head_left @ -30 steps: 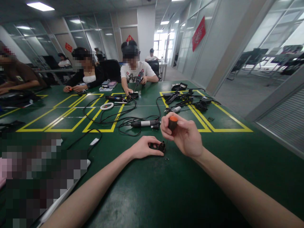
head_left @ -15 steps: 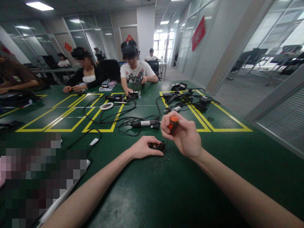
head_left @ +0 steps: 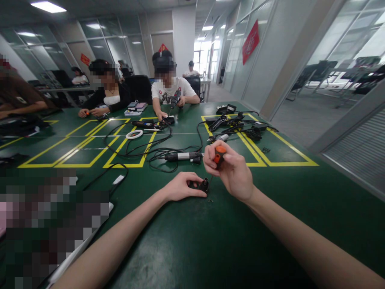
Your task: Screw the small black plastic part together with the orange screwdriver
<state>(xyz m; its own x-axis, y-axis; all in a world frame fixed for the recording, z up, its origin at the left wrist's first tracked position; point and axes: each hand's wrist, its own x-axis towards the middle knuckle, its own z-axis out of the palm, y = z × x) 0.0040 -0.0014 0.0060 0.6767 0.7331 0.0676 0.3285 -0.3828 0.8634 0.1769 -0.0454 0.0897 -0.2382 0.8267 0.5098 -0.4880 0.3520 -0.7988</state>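
Head view: the left hand (head_left: 180, 188) lies closed over a small black part (head_left: 202, 185), pinning it to the green table (head_left: 210, 241) straight in front of the person. The right hand (head_left: 233, 172) grips a screwdriver (head_left: 219, 155) by its orange and black handle, fingers wrapped round the top. The thin shaft slants down to the part's right end; whether the tip sits in a screw cannot be told.

To do this well, the shaft likely needs to stand in line with the screw rather than tilted. The palm should press down while the fingers turn, and the left hand should bear down so the part cannot spin. A few tiny loose bits (head_left: 210, 200), perhaps screws, lie just beside the part, so the wrist should stay clear of them. A silver power tool (head_left: 183, 156) and its cables (head_left: 141, 150) lie behind, near but apart.
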